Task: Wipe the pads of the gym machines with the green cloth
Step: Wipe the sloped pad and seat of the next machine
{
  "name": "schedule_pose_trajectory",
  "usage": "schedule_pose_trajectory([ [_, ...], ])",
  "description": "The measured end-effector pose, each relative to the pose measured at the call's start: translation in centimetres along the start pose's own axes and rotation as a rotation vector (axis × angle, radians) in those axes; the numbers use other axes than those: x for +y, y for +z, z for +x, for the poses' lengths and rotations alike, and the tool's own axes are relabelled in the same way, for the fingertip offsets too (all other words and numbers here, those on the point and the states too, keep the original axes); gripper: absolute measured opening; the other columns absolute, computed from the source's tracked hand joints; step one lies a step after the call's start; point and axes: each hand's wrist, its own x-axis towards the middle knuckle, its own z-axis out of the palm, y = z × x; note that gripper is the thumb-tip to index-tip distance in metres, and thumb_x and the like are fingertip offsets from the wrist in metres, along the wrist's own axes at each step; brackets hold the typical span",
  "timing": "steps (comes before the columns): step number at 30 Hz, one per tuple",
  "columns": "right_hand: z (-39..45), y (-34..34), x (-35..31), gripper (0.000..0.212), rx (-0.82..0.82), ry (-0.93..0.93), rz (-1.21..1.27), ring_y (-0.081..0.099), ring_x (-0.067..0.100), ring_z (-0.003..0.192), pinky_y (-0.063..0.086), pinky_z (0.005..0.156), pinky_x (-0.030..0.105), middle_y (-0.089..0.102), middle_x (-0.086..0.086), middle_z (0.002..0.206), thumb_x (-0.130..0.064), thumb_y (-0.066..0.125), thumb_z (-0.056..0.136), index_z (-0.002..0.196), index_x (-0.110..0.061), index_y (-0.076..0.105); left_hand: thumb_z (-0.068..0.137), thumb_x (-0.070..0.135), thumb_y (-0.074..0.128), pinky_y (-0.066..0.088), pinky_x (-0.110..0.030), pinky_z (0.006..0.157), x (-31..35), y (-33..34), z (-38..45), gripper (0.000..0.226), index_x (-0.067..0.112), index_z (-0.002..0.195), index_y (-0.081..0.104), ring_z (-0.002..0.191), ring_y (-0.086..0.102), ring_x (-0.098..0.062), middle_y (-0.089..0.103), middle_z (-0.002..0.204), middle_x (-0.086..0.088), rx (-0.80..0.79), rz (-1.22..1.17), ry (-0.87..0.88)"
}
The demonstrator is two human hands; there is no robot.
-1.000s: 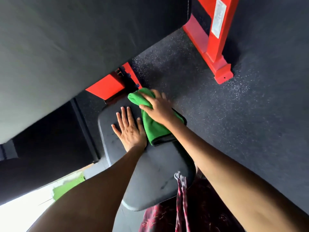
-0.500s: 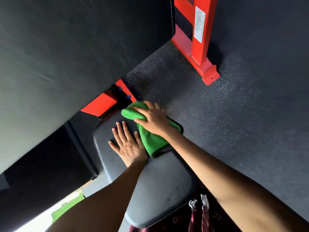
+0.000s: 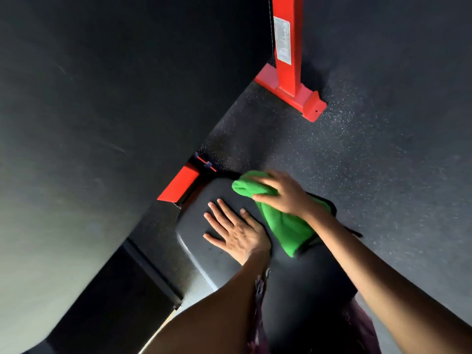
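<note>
A black seat pad [image 3: 196, 231] of a red-framed gym machine lies below me. My left hand [image 3: 235, 232] rests flat on it with fingers spread. My right hand [image 3: 283, 194] presses the green cloth [image 3: 283, 226] onto the pad's far right part, fingers curled over the bunched top of the cloth. The cloth's loose end trails toward me over the pad's right side. A large black back pad [image 3: 102, 111] fills the left of the view.
A red upright post with a base foot [image 3: 293, 90] stands on the speckled black rubber floor [image 3: 370, 162] beyond the seat. A red frame bracket [image 3: 178, 186] sits between the seat and the back pad. Patterned dark red clothing [image 3: 258, 335] shows at the bottom.
The view has swung, so the seat and post sit differently in frame. My right hand with the cloth has slid to the pad's far right edge. My left hand stays flat on the pad.
</note>
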Motion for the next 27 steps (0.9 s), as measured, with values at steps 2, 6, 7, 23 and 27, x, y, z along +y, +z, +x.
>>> schedule_pose_trajectory([
  [2,2.8,0.8,-1.9,0.054,-0.02,-0.006,-0.061,0.048,0.033,0.119,0.039,0.101,0.044,0.051,0.006,0.132,-0.05,0.062,0.082,0.133,-0.035,0.053,0.091,0.036,0.029,0.024,-0.062,0.105,-0.4,0.1,0.2,0.059,0.01,0.142,0.04,0.136,0.037,-0.029,0.039,0.149,-0.008,0.012,0.009,0.017],
  [6,5.1,0.9,-3.6,0.053,-0.101,0.08,-0.087,0.037,0.028,0.129,0.031,0.108,0.046,0.044,0.002,0.14,-0.048,0.062,0.085,0.135,-0.04,0.048,0.091,0.034,0.024,0.022,-0.061,0.107,-0.3,0.2,0.3,0.06,0.012,0.144,0.037,0.139,0.033,-0.029,0.036,0.151,-0.006,0.016,0.029,0.019],
  [7,4.2,0.7,-3.1,0.054,-0.098,0.073,-0.066,0.039,0.028,0.128,0.032,0.108,0.044,0.045,0.003,0.139,-0.047,0.064,0.084,0.135,-0.037,0.05,0.091,0.037,0.022,0.019,-0.061,0.108,-0.3,0.2,0.2,0.061,0.013,0.145,0.036,0.14,0.031,-0.028,0.034,0.152,-0.006,0.006,0.022,0.021],
  [23,-4.1,-0.5,-0.7,0.056,0.097,0.135,-0.289,0.041,0.028,0.124,0.038,0.1,0.045,0.046,0.004,0.133,-0.055,0.053,0.088,0.14,-0.043,0.039,0.099,0.037,0.029,-0.003,-0.055,0.113,0.3,-0.5,0.2,0.057,0.018,0.151,0.015,0.147,0.004,-0.021,0.01,0.16,0.0,-0.038,0.024,-0.003],
  [27,-10.9,-0.6,3.5,0.056,0.305,0.176,-0.243,0.053,0.036,0.108,0.047,0.089,0.044,0.058,0.009,0.117,-0.058,0.059,0.082,0.133,-0.037,0.053,0.1,0.037,0.026,-0.003,-0.056,0.114,0.1,-0.6,-0.1,0.057,0.019,0.152,0.011,0.147,0.0,-0.02,0.005,0.16,0.001,-0.05,0.05,-0.006],
])
